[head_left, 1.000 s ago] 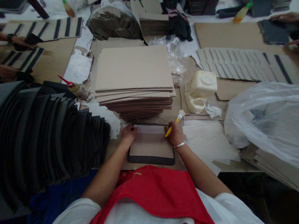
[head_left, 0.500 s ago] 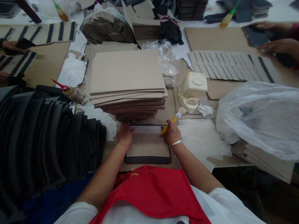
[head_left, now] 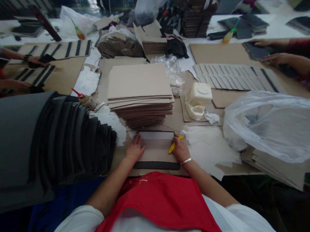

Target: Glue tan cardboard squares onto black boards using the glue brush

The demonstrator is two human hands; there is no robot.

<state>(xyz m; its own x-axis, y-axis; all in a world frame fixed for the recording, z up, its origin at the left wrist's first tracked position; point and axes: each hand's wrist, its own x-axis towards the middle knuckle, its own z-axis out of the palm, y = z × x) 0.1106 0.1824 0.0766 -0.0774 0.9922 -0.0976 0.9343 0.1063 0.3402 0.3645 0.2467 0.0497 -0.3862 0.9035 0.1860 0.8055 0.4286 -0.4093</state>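
Note:
Directly before me lies a beige board point(head_left: 158, 150), with a dark strip folded over its near edge and a pale band along the dark far edge. My left hand point(head_left: 135, 149) rests on the board's left side, fingers stretched out and holding nothing. At the right edge, my right hand point(head_left: 180, 150) is closed round a yellow-handled brush point(head_left: 173, 147), touching the board too. The brush's pale bristles point away to the right. Just beyond the board stands a tall stack of beige boards point(head_left: 139, 82).
Dark sheets point(head_left: 67, 135) are piled at the left. A white glue container point(head_left: 199, 94) stands right of the stack, near a plastic bag point(head_left: 271, 123). A red-tipped bottle point(head_left: 85, 99) lies behind the pile. Co-workers' hands point(head_left: 280, 57) work at both sides.
The view has tilted up. Both my hands have slid from the board's far corners down its sides toward me, the right one still gripping the brush.

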